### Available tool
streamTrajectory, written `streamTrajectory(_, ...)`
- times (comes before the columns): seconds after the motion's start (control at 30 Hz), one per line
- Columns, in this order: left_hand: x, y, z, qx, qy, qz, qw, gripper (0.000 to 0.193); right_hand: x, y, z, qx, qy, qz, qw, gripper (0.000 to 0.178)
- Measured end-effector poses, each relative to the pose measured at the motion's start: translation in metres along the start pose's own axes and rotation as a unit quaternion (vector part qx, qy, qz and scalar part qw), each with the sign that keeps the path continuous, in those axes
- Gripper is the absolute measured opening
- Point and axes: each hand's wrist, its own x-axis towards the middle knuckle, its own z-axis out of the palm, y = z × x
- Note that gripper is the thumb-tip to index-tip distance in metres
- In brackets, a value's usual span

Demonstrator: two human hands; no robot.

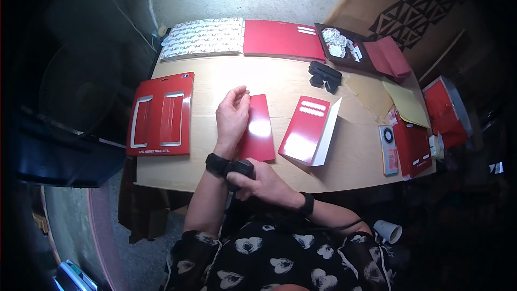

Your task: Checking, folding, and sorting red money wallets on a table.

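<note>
My left hand (232, 116) lies over the left edge of a flat red card (261, 124), its fingers loosely curved with nothing in them. A black device (240, 172) is strapped at my left wrist. Around that device closes my right hand (263, 184), thumb on top. To the right of the flat card, a folded red card (307, 126) stands partly open, showing its white inside and two pale label strips. A red money wallet package (160, 143) with two cut-out windows sits at the left of the table.
Along the back are a white patterned box (202, 37), a red box (283, 40) and a dark tray (353, 64) with crumpled white paper. A black plastic object (325, 77) lies before the tray. At the right are a phone (388, 151), yellow paper (407, 102) and red packs (413, 148).
</note>
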Motion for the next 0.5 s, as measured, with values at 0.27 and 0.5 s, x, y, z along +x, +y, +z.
streamTrajectory(0.27,-0.007,0.006,-0.033,0.087,-0.047,0.039,0.994,0.029,-0.106,-0.074,-0.071,-0.281,0.392,-0.320,0.816,0.021)
streamTrajectory(0.5,-0.020,0.019,-0.027,0.218,-0.132,0.178,0.950,0.020,-0.044,-0.029,-0.145,-0.523,0.290,-0.181,0.781,0.054)
